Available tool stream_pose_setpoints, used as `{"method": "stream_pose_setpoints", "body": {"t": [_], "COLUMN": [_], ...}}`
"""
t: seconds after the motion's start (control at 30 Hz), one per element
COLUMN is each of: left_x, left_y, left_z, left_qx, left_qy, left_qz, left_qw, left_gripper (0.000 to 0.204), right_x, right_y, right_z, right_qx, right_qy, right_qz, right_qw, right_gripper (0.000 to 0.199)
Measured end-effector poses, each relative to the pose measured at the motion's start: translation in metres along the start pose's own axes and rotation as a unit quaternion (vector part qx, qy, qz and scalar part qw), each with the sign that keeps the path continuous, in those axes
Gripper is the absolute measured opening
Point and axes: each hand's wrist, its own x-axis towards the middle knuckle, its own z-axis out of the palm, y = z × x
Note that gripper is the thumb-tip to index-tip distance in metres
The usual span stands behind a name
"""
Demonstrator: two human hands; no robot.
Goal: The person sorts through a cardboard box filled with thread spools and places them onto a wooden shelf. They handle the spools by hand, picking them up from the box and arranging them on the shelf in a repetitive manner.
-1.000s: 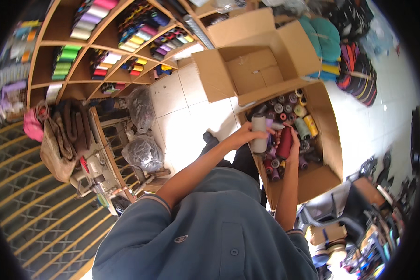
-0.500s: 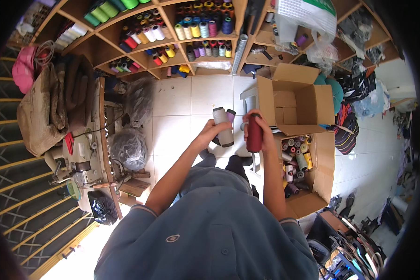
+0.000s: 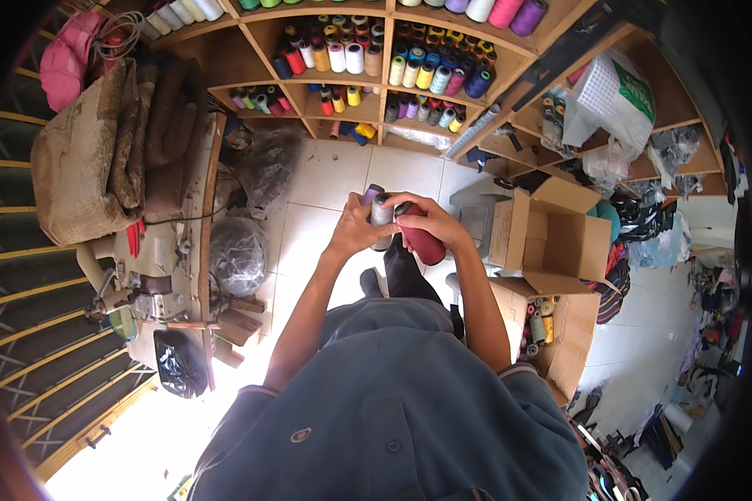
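**Spools in hand, shelves ahead, box far from emptied**

Head view: Your left hand [image 3: 351, 234] is closed around a grey thread cone [image 3: 382, 210], with a purple spool [image 3: 371, 194] showing just behind it at 11 o'clock. Your right hand [image 3: 430, 221] is wrapped tight on a dark red thread cone [image 3: 424, 244], its fingers also touching the top of the grey one. All three are held together in front of your chest, above the white tiled floor [image 3: 326, 179].

At 12 o'clock the wooden shelves [image 3: 384, 92] already carry rows of coloured cones. At 4 o'clock the lower cardboard box [image 3: 572, 351] shows several spools inside, beside an open cardboard box [image 3: 560, 238] at 3 o'clock whose visible inside is bare. I judge you are mid-way: these cones are lifted out but not yet shelved, and more remain in the box. At 9 o'clock stands a sewing machine [image 3: 154, 275], not in play.
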Motion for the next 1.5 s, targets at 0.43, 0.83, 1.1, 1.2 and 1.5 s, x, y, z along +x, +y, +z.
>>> {"method": "stream_pose_setpoints", "body": {"t": [0.43,0.83,1.1,1.2,1.5], "left_x": [0.118,0.259,0.362,0.382,0.403], "left_y": [-0.023,-0.108,-0.145,-0.157,-0.181], "left_z": [-0.067,-0.126,-0.176,-0.186,-0.202], "left_qx": [-0.039,-0.044,0.104,0.131,0.327], "left_qy": [0.022,0.279,0.221,0.199,0.147], "left_qz": [-0.018,0.039,0.067,0.095,0.229], "left_qw": [0.999,0.958,0.967,0.966,0.905], "left_gripper": [0.061,0.06,0.054,0.053,0.042], "right_x": [0.14,0.229,0.28,0.305,0.368], "right_y": [-0.08,-0.103,-0.095,-0.091,-0.073], "right_z": [-0.064,-0.105,-0.083,-0.076,-0.056], "right_qx": [-0.037,-0.063,-0.011,-0.022,-0.072], "right_qy": [-0.127,0.029,0.14,0.154,0.208], "right_qz": [-0.006,0.019,0.006,0.008,0.005], "right_qw": [0.991,0.997,0.99,0.988,0.976], "right_gripper": [0.04,0.045,0.049,0.049,0.054]}}
